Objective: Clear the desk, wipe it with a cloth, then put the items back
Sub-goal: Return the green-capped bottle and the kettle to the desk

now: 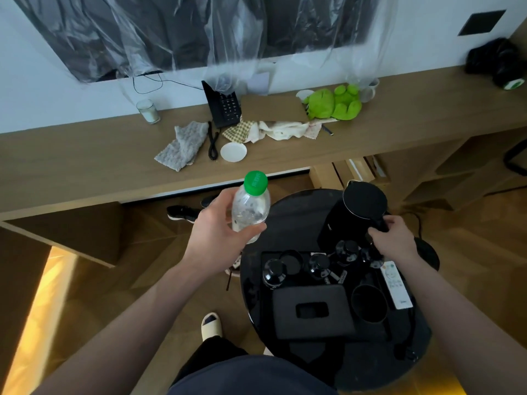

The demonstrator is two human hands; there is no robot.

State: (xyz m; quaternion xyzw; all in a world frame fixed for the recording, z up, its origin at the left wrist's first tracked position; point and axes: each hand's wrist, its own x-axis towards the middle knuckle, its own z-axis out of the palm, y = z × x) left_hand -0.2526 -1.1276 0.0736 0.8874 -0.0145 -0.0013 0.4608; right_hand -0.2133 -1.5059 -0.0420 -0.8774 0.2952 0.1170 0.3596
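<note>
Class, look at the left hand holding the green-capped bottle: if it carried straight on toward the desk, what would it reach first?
Probably the white saucer near the desk's front edge, ahead of the left hand and its bottle; the grey cloth lies just left of that line. Depth is uncertain from one view.

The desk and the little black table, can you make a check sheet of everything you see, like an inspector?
Surface: wooden desk; round black table nearer.
Job's things: grey cloth, white saucer, black phone, green plush toy on the desk.
Clutter: checked cloths, glass candle, pen; tray of black cups, tissue box, white remote on the table.
Hands: left hand holds a green-capped bottle; right hand grips the black kettle handle.
Cables: coiled phone cord; thin wire behind.
Surroundings: plastic-covered dark screen, black bag, herringbone floor.
</note>
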